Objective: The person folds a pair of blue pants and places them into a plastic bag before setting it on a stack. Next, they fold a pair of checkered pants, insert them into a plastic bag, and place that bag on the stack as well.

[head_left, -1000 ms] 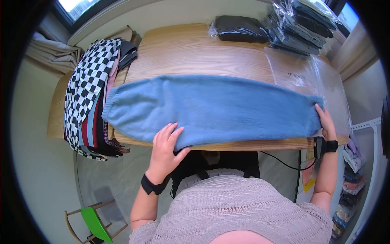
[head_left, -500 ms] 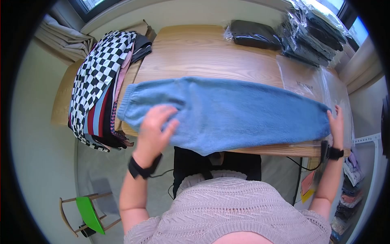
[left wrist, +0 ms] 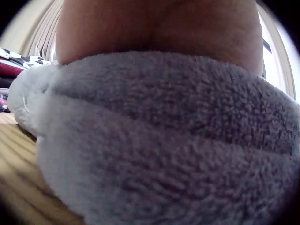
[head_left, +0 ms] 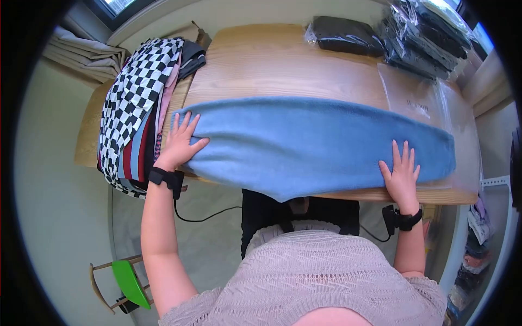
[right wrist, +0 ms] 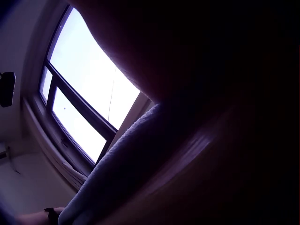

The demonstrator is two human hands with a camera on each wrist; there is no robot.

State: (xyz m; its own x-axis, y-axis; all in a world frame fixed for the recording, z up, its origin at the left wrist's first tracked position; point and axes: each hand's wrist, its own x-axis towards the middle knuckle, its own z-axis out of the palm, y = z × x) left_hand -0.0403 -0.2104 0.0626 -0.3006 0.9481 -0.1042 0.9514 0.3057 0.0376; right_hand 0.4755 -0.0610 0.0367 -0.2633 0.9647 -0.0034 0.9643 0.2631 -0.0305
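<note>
Left hand [head_left: 176, 149] moved outward, right hand [head_left: 402, 178] inward, on blue cloth [head_left: 304, 141]; grips wide, seemingly flat.

Fleece garment [head_left: 310, 146]: shows plain blue in the head view, looks greyish in the left wrist view
Desk [head_left: 261, 60]: shows pale brown with darker wood grain
Checked cloth [head_left: 136, 81]: alternates black and white squares
Striped cloth [head_left: 135, 152]: runs in dark red, light blue and black bands
Knit top [head_left: 326, 266]: looks pinkish beige
Wrist straps [head_left: 410, 219]: black
Chair seat [head_left: 130, 283]: bright green
Wrapped bundle [head_left: 348, 38]: dark grey
Curtain [head_left: 81, 54]: beige
</note>
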